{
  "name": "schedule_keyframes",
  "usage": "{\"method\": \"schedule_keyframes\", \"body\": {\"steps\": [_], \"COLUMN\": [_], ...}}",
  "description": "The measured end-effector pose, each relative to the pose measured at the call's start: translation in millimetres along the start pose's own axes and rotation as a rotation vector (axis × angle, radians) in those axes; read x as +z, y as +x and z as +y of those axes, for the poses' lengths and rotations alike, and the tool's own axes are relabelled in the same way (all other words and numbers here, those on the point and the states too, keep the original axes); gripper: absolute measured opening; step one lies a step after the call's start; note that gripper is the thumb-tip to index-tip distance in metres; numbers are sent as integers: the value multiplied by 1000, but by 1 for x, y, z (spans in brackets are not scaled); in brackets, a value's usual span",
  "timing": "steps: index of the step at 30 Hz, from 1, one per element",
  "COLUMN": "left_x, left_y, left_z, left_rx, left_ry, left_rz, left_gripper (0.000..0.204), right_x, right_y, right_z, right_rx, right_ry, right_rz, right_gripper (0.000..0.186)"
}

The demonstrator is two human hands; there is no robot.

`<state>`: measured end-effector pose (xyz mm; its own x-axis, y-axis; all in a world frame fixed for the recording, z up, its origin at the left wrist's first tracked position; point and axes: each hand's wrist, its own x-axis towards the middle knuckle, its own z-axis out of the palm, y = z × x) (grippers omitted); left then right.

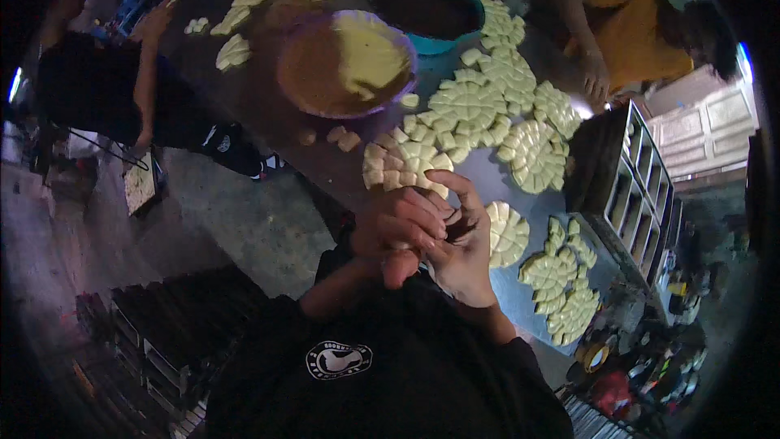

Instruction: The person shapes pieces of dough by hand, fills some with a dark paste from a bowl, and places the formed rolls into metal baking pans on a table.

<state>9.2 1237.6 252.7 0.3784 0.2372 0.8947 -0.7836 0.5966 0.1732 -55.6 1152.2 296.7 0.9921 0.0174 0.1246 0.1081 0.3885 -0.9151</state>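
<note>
My left hand (402, 228) and my right hand (463, 248) are together at the metal table's near edge, both with curled fingers; what lies between them is hidden. Just beyond them is a cut round of pale dough pieces (390, 162), some pinkish, and another scored dough round (508, 236) lies to the right. A few small brownish lumps (348, 140) sit left of the farther round. A purple-rimmed basin (305, 77) holds brown and pale-yellow contents, and a teal basin (439, 36) behind it holds something dark.
More dough pieces (467, 106) spread across the table (244, 89). A person (114, 89) stands at the left, another in orange (626, 32) at the upper right. Stacked metal moulds (638, 195) sit at the right edge, dark trays (162, 341) lower left. Clutter (617, 382) lies lower right.
</note>
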Motion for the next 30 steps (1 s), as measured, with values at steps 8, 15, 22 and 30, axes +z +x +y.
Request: {"method": "schedule_keyframes", "body": {"steps": [8,15,22,30], "left_x": [-93,-179,-216,-184], "left_y": [15,0,-24,-22], "left_z": [3,12,35,42], "left_rx": [-534,-950,-1170,-1211], "left_ry": [225,642,610,-119], "left_rz": [516,773,515,824], "left_gripper": [75,48,28,42], "right_x": [63,55,67,74], "right_y": [115,237,244,172], "right_z": [28,127,139,85], "right_rx": [337,-227,-59,228], "right_ry": [278,-1251,-1264,-234], "right_rz": [-210,-554,-771,-193], "right_gripper": [59,39,45,46]}}
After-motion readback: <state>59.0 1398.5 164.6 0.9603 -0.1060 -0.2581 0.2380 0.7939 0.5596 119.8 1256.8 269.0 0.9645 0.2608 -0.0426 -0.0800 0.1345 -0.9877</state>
